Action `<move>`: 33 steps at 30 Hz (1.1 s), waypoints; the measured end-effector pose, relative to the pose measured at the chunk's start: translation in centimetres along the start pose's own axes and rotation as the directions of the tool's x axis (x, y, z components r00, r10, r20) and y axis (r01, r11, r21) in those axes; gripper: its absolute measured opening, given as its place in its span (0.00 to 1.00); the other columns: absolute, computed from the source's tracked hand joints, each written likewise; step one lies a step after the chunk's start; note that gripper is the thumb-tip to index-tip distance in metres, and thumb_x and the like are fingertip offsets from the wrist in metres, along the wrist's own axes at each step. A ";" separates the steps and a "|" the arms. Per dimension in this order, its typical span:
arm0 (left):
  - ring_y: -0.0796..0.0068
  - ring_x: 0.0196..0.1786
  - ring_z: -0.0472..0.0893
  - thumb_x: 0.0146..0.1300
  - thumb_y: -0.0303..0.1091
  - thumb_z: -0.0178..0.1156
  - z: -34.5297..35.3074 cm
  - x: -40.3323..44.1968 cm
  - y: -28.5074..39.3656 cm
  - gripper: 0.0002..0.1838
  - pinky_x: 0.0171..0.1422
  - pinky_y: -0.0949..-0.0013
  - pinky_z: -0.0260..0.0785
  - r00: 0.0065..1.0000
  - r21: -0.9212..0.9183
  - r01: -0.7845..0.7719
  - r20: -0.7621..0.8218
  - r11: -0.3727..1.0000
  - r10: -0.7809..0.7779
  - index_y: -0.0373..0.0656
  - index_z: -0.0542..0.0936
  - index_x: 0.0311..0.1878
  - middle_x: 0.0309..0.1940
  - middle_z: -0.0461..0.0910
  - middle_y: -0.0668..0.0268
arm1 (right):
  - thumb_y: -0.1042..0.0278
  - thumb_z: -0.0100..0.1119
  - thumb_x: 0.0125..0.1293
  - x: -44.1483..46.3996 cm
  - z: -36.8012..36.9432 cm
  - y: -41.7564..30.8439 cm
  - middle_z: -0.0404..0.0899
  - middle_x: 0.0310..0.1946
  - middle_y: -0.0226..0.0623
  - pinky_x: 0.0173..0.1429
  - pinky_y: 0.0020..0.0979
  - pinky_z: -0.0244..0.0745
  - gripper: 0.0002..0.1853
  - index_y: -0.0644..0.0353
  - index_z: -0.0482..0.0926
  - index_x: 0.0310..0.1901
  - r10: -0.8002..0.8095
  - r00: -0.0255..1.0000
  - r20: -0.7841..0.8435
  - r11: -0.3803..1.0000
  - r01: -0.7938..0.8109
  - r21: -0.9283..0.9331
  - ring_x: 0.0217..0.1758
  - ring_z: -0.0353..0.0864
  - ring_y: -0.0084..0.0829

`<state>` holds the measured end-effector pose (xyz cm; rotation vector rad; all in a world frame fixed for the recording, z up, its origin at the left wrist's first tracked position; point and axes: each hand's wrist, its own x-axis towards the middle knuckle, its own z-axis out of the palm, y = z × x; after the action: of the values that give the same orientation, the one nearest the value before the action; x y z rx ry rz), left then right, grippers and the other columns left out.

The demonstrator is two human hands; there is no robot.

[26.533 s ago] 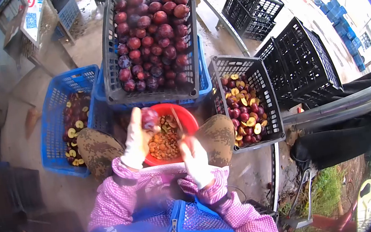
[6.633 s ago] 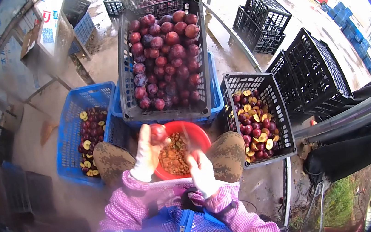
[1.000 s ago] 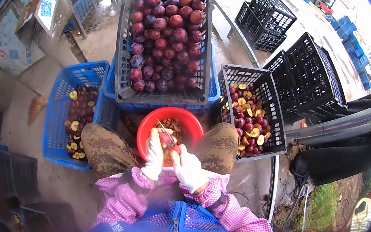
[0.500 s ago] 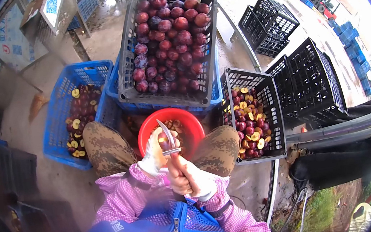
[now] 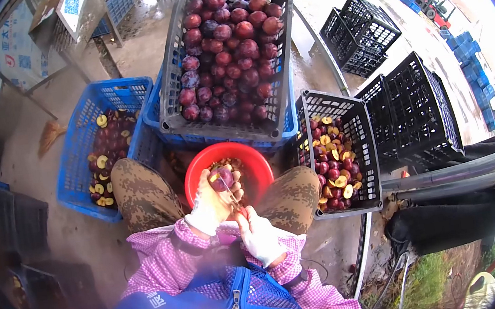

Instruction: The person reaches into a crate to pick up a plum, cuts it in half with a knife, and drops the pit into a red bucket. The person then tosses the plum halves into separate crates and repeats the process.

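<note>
A purple plum (image 5: 222,178) is gripped in my gloved left hand (image 5: 207,204), over the red basin (image 5: 260,160) between my knees. My right hand (image 5: 259,235), also gloved, is closed round a knife (image 5: 234,202). Its blade meets the near side of the plum; how deep it reaches cannot be seen. Inside the basin lie small yellow-brown plum scraps, partly covered by my left hand. Straight ahead, a black crate (image 5: 166,115) heaped with whole plums rests on a blue crate (image 5: 162,137).
To my left stands a blue crate (image 5: 70,170) of cut plums, and to my right a black crate (image 5: 373,157) of plum halves. Further right are stacked black crates (image 5: 410,113) and metal bars (image 5: 447,173). Blue crates (image 5: 471,65) and a red forklift (image 5: 434,5) are far off.
The knife has swung down from upright above the plum to its near side. My right hand has turned and shifted slightly right. More of the plum shows.
</note>
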<state>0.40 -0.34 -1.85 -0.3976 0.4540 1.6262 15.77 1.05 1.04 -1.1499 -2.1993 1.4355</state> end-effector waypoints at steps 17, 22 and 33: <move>0.67 0.48 0.78 0.66 0.41 0.57 0.0 -2.3 -0.2 0.22 0.54 0.65 0.72 0.942 0.454 -0.280 0.301 0.846 0.151 0.40 0.67 0.57 0.45 0.78 0.59 | 0.62 0.49 0.67 1.5 1.5 0.0 0.77 0.29 0.57 0.38 0.47 0.72 0.14 0.66 0.72 0.44 -0.074 0.993 -0.089 0.994 0.067 -0.082 0.34 0.78 0.56; 0.68 0.50 0.77 0.67 0.46 0.55 1.6 -3.0 1.7 0.25 0.61 0.66 0.66 0.881 0.815 -0.471 0.417 0.336 0.224 0.39 0.66 0.59 0.45 0.77 0.61 | 0.60 0.49 0.68 0.7 -1.1 -1.8 0.78 0.28 0.55 0.37 0.46 0.72 0.15 0.66 0.72 0.45 -0.013 0.998 0.064 1.000 0.013 0.009 0.33 0.78 0.56; 0.70 0.46 0.76 0.69 0.51 0.49 2.2 -1.7 1.8 0.24 0.61 0.62 0.66 0.835 0.730 -0.550 0.460 0.406 0.303 0.41 0.67 0.57 0.38 0.77 0.62 | 0.59 0.51 0.67 2.0 0.6 -1.8 0.79 0.28 0.52 0.35 0.42 0.74 0.16 0.63 0.73 0.46 -0.076 0.995 -0.072 0.996 0.071 -0.061 0.32 0.80 0.50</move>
<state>-1.16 -0.80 1.05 0.7599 1.1574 1.6858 13.26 1.74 1.95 -1.1098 -2.2217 1.2868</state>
